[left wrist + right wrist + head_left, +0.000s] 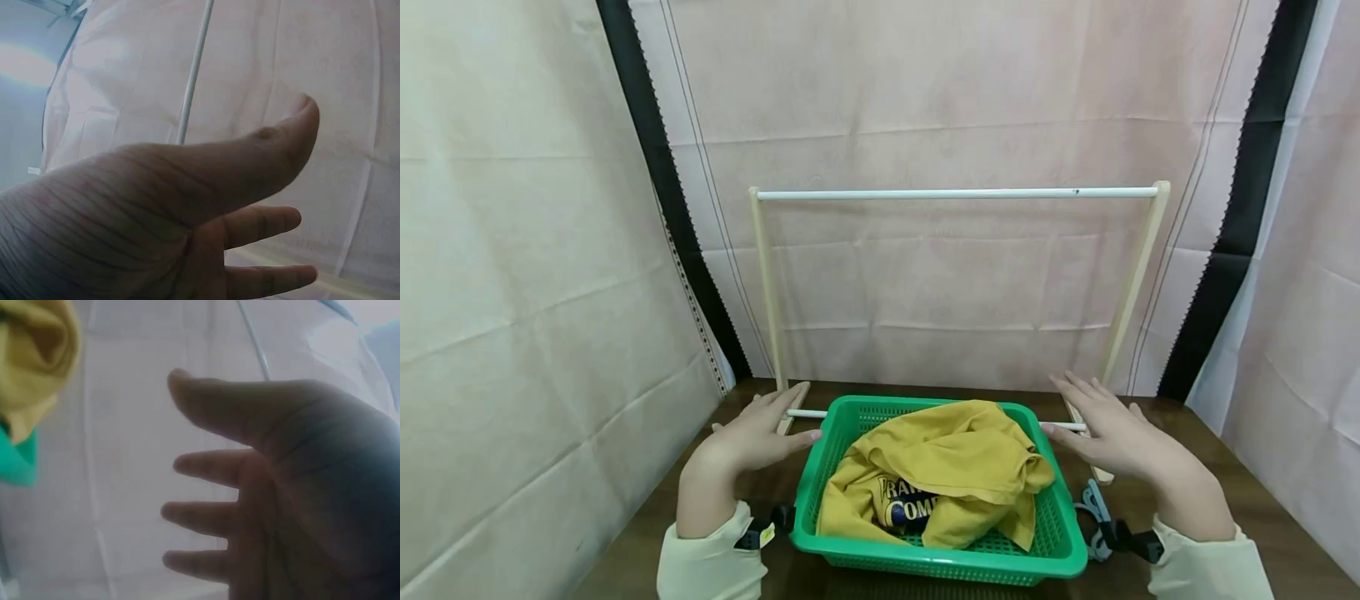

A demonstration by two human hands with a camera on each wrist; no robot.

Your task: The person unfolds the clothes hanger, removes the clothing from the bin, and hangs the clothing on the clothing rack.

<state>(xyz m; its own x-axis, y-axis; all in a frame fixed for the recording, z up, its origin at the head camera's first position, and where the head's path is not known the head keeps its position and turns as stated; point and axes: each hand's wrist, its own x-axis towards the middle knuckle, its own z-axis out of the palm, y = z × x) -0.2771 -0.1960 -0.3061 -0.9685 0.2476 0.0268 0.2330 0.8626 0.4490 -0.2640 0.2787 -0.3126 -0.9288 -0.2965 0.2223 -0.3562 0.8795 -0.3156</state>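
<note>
A green basket [936, 569] stands on the table with a crumpled yellow cloth [955, 450] in it, dark printed lettering showing on the cloth. Left of the basket, my left hand [748, 442] is held with fingers extended and thumb pointing at the rim; nothing is in it. My right hand [1123, 437] mirrors it on the other side, fingers spread and empty. In the left wrist view the left hand [206, 206] has its thumb and fingers apart. The right wrist view has the right hand [250, 469] empty too, with the yellow cloth [37, 350] at upper left.
Behind the basket rises a white rack [955, 194] with a top bar, two uprights and feet on the brown table [1000, 393]. Blue hangers [1097, 508] lie right of the basket, partly hidden by the right wrist strap. Pale fabric walls [925, 83] enclose the back and sides.
</note>
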